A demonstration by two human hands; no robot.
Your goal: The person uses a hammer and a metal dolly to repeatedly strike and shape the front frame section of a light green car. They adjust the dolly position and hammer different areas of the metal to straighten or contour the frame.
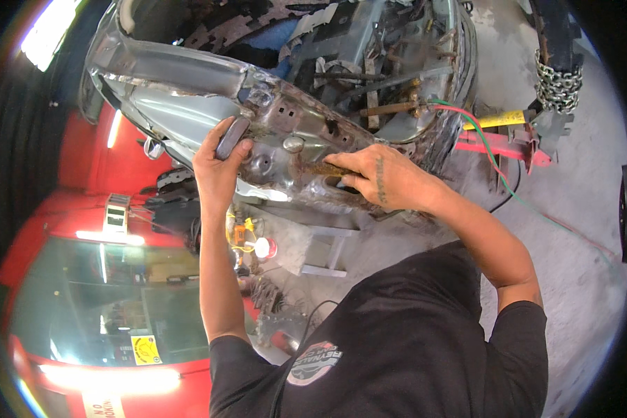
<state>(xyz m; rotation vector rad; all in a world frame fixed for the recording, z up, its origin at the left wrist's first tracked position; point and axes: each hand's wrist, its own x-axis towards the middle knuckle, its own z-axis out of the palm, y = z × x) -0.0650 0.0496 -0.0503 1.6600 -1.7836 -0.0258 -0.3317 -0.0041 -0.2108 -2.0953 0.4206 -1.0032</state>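
My left hand [214, 166] is closed around a dark, rounded metal dolly block [232, 138], held up against the edge of a bare-metal car body panel [188, 68]. To its right, my right hand [390, 177] grips the brown handle of a hammer [293, 145]. The round hammer head lies over the dented inner panel [283, 118], which has square and round holes; whether it touches the metal I cannot tell. Torn, rusty edges run along the panel beside my right hand.
A red vehicle [56, 216] stands at the left. Below the panel are a grey metal stand [325, 251] and a red-and-white tub [265, 248]. Green and red cables [491, 155] cross the floor at the right, near a red jack [501, 146] and a chain-wrapped post [559, 87].
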